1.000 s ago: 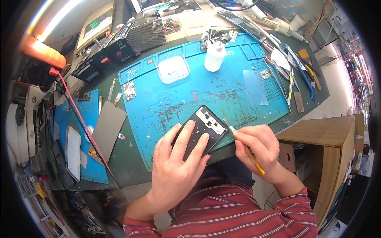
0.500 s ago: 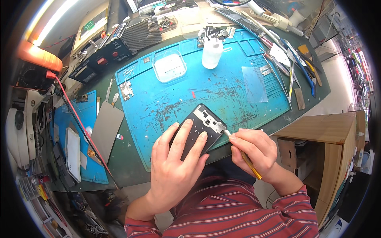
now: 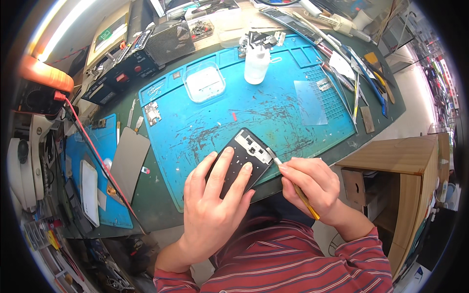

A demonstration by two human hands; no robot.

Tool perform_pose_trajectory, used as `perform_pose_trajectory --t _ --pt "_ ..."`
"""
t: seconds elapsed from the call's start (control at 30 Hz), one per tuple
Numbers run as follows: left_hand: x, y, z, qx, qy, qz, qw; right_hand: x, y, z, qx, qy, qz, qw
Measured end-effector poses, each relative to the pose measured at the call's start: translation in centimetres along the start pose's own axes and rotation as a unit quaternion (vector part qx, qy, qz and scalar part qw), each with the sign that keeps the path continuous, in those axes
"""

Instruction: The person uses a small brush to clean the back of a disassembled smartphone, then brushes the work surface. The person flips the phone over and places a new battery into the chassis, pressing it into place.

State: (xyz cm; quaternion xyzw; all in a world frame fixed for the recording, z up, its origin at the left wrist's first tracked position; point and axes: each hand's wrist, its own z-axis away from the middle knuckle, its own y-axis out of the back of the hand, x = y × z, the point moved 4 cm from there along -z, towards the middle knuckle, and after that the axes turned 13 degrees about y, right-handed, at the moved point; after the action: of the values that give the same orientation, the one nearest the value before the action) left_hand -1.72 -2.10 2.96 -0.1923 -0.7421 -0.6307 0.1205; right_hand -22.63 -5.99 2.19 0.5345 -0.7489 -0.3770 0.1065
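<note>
Left hand (image 3: 212, 207) lies flat, fingers spread, on the lower half of a black phone (image 3: 244, 161) w/ its back cover off — pressing down rather than gripping, prob. to keep the device from sliding on the mat. Fingers apart, not curled round anything.

Right hand (image 3: 312, 183) pinched shut on a thin tool (image 3: 293, 183) w/ a yellow-orange handle, held pen-style. Metal tip touches the phone's right edge, just below the pale camera-end plate. Pen grip looks chosen for fine control at the seam.

Phone sits at centre frame, tilted diagonally, on the near edge of a blue work mat (image 3: 273, 107). Placed close to the body, so both wrists stay low — judgement only.

Around it:
- White squeeze bottle (image 3: 256, 63), upright, upper centre of mat, well apart from the hands.
- Clear shallow tray (image 3: 205, 83) upper left of mat; contents too small to tell.
- Clear film sheet (image 3: 310, 101) lying flat, right part of mat.
- Row of hand tools (image 3: 361, 83) fanned along the mat's right rim, within reach of the right hand.
- Grey panel (image 3: 128, 163) left of the mat, beside a second, smaller blue mat (image 3: 105, 146) at frame left.
- Red cable (image 3: 97, 156) runs diagonally across left side.

Striped red sleeves at lower edge of frame.
</note>
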Motion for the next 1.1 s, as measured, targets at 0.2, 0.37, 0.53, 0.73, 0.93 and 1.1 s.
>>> perform_pose_trajectory --t 0.2,0.37,0.53,0.73,0.93,1.1 --pt "-0.1 0.0 -0.1 0.003 -0.003 0.006 1.0 0.2 -0.3 -0.9 -0.017 -0.003 -0.011 1.0" --pt "-0.1 -0.1 0.0 0.009 -0.004 0.004 1.0 0.2 -0.3 -0.8 -0.003 -0.012 -0.009 1.0" --pt "-0.3 -0.1 0.0 0.009 -0.009 0.007 1.0 0.6 -1.1 -1.8 -0.002 0.003 0.006 1.0" --pt "0.0 -0.1 0.0 0.012 -0.002 0.012 1.0 0.7 -1.1 -1.9 0.006 0.007 0.015 1.0" --pt "-0.1 0.0 0.0 0.0 0.005 0.025 1.0 0.5 -1.0 -2.2 -0.005 0.005 0.028 1.0" --pt "-0.1 -0.1 0.0 0.006 0.002 0.021 1.0 1.2 -1.8 -3.2 0.0 0.007 0.012 1.0"
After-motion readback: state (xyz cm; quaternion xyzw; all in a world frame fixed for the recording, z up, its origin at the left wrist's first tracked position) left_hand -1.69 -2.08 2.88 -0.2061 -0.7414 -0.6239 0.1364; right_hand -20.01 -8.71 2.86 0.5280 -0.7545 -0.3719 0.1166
